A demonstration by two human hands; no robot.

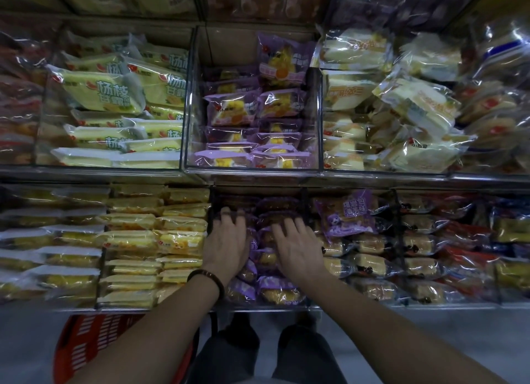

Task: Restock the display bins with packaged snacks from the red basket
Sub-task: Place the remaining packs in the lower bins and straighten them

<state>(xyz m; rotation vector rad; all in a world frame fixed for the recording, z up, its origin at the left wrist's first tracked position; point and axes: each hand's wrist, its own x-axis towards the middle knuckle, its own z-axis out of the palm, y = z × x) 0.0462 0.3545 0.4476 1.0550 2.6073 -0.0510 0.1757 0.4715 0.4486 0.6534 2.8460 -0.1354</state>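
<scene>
Both my hands lie in the lower middle display bin (305, 205), on purple-wrapped snack packs (279, 293). My left hand (228, 240) rests flat on the left stack with fingers spread toward the back. My right hand (296, 247) presses on the packs beside it, fingers straight. Neither hand grips a pack. The red basket (86, 346) stands on the floor at the lower left, partly hidden behind my left forearm; its contents are not visible.
An upper clear bin (314, 119) holds more purple packs, half full at the back. Yellow packs (129, 240) fill the bins to the left, and cream and orange packs (372, 266) those to the right. My legs stand close to the shelf edge.
</scene>
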